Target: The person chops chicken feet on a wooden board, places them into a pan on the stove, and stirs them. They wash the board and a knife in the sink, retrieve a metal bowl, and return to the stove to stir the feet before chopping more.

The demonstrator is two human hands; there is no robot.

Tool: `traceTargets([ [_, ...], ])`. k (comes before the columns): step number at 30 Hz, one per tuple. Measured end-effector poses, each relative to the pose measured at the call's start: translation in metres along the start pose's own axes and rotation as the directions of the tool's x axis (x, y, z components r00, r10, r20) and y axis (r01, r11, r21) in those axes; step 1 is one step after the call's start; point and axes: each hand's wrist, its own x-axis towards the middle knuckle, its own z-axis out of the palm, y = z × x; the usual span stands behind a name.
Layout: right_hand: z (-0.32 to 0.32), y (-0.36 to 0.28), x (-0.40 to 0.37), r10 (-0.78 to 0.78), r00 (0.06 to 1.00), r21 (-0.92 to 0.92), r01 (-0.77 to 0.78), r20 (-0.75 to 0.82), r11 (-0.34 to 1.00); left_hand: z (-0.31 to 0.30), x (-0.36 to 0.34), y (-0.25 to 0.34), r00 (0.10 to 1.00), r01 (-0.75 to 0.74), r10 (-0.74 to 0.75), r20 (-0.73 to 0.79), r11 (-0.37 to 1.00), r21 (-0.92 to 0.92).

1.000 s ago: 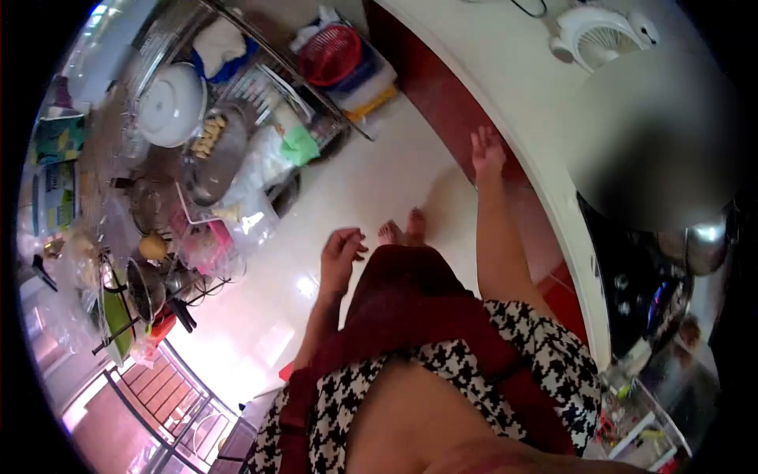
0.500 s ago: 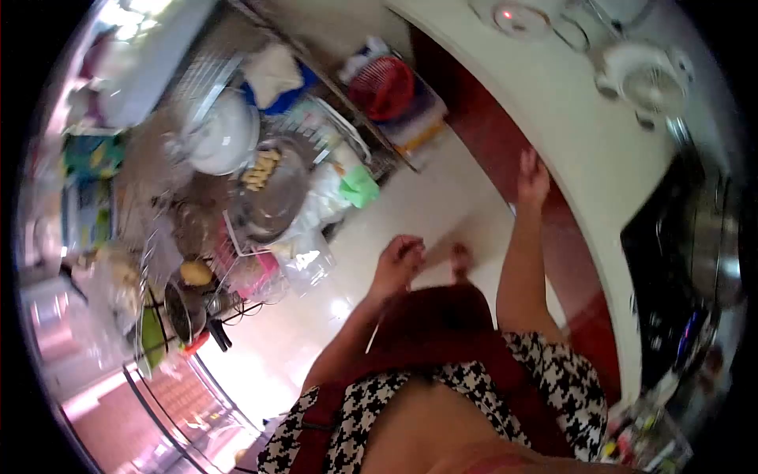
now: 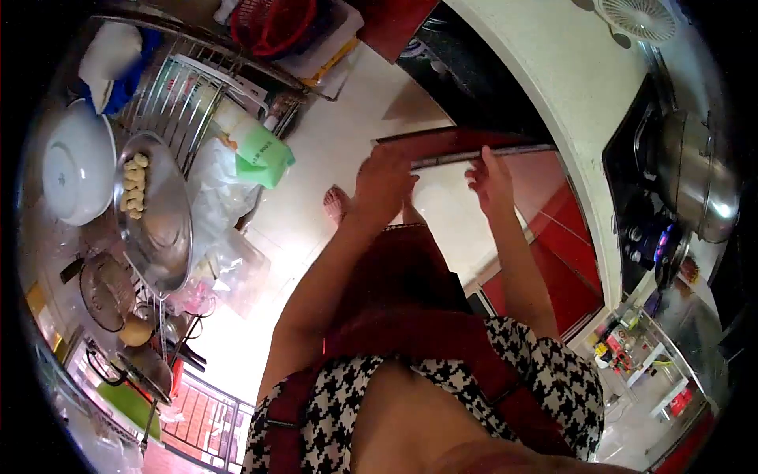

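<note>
A red cabinet door stands swung out from under the counter, its long top edge crossing in front of me. My left hand is at the left end of that edge, back upward, with the fingers folded against it and their tips partly hidden. My right hand is by the middle of the same edge; its fingers are apart and slightly bent, one fingertip overlapping the edge. Past the door, the dark cabinet interior shows, its contents too dark to make out.
On the left rack are a metal tray with pale dough-like pieces, a white bowl and a green packet. To the right, the counter bears a white fan and a metal pot on the stove.
The cabinet door has swung open, exposing the dark interior. My left hand has reached forward to its edge; my right hand has moved left. The view has turned.
</note>
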Motion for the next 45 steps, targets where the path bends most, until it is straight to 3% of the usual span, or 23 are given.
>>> traceTargets([
  [2,-0.014,-0.026,-0.023,0.191,0.973,-0.429,-0.118,0.132,0.896,0.022,-0.021,-0.005,0.996,-0.024,0.017,0.089,0.996,0.081],
  [3,-0.028,-0.034,-0.027,0.241,0.938,-0.687,-0.004,0.250,0.727,0.024,-0.028,-0.003,0.999,-0.019,0.020,0.049,1.000,-0.014],
  [6,-0.023,-0.064,-0.034,0.050,0.950,-0.739,0.206,0.309,0.642,0.029,-0.041,0.017,0.999,-0.026,0.029,0.038,0.997,-0.067],
  [8,0.006,-0.079,-0.007,0.000,0.897,-0.654,0.323,0.442,0.684,0.023,-0.053,0.027,0.980,0.052,-0.017,0.198,0.984,-0.172],
  [11,0.045,-0.076,0.094,0.074,0.897,-0.675,0.271,0.435,0.686,0.048,-0.074,0.032,0.940,0.060,0.049,0.338,0.951,-0.303],
  [14,0.075,-0.045,0.186,0.108,0.947,-0.672,0.131,0.302,0.729,0.057,-0.085,0.047,0.985,0.039,0.027,0.170,0.926,-0.376],
  [16,0.086,-0.040,0.242,-0.032,0.927,-0.484,0.224,0.374,0.846,0.064,-0.096,0.050,0.977,0.055,0.036,0.212,0.911,-0.409],
  [19,0.112,-0.052,0.300,-0.285,0.929,-0.278,0.346,0.236,0.896,0.071,-0.099,0.049,0.970,0.061,0.049,0.236,0.897,-0.438],
  [23,0.125,-0.070,0.378,-0.291,0.894,-0.160,0.360,0.340,0.919,0.065,-0.098,0.042,0.962,0.100,0.043,0.269,0.863,-0.496],
  [29,0.126,-0.094,0.433,-0.307,0.826,-0.014,0.355,0.473,0.935,0.070,-0.099,0.039,0.996,0.044,0.003,0.084,0.832,-0.554],
  [33,0.100,-0.097,0.439,-0.306,0.790,0.000,0.361,0.532,0.932,0.068,-0.097,0.039,0.999,-0.012,0.037,0.037,0.847,-0.532],
  [36,0.068,-0.099,0.428,-0.309,0.782,-0.017,0.378,0.542,0.926,0.061,-0.097,0.036,0.992,0.004,0.061,0.109,0.858,-0.513],
  [39,0.028,-0.098,0.370,-0.297,0.824,-0.124,0.400,0.483,0.908,0.057,-0.093,0.035,0.977,0.025,0.077,0.197,0.883,-0.468],
  [43,0.013,-0.078,0.282,-0.203,0.977,-0.455,0.210,0.064,0.865,0.058,-0.090,0.029,0.981,-0.016,0.100,0.167,0.894,-0.447],
  [45,0.020,-0.070,0.219,-0.176,0.984,-0.429,0.148,-0.028,0.891,0.055,-0.085,0.026,0.976,-0.011,0.102,0.192,0.905,-0.426],
])
